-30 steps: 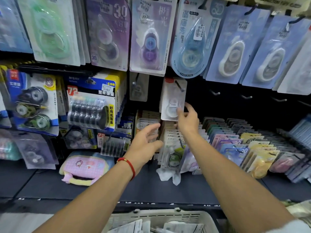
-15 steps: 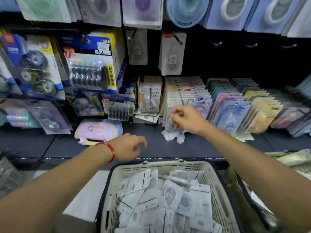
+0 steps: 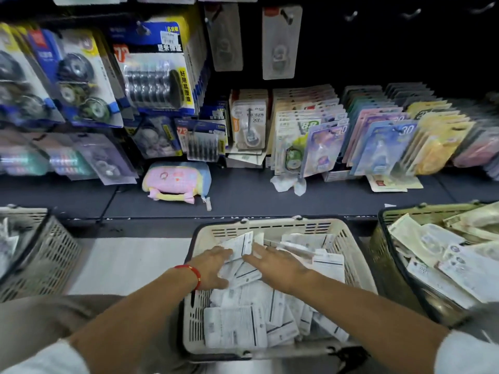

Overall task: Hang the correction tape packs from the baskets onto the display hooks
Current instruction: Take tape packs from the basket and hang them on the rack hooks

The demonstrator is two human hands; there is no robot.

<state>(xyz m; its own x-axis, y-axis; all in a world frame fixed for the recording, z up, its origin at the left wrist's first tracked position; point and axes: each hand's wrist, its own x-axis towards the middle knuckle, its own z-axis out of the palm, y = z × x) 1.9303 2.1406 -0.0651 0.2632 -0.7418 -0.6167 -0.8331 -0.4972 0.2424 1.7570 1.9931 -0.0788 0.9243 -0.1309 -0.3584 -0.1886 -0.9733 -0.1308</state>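
1. A dark shelf (image 3: 243, 201) runs across, well beyond the left hand (image 3: 213, 268) and right hand (image 3: 275, 265).
2. On it, ahead and left of the left hand, lies a pink pouch (image 3: 176, 182).
3. Straight ahead of the right hand lies a crumpled white wrapper (image 3: 287, 184), touching the rows of carded packs (image 3: 378, 136) standing behind it.
4. Further right of that hand, a flat card (image 3: 391, 183) lies at the foot of the rows.
5. Below the hands, the pale floor (image 3: 129, 263) seems to bear the middle basket (image 3: 270, 228), with a left basket (image 3: 40, 255) and a right basket (image 3: 391, 265) to either side.
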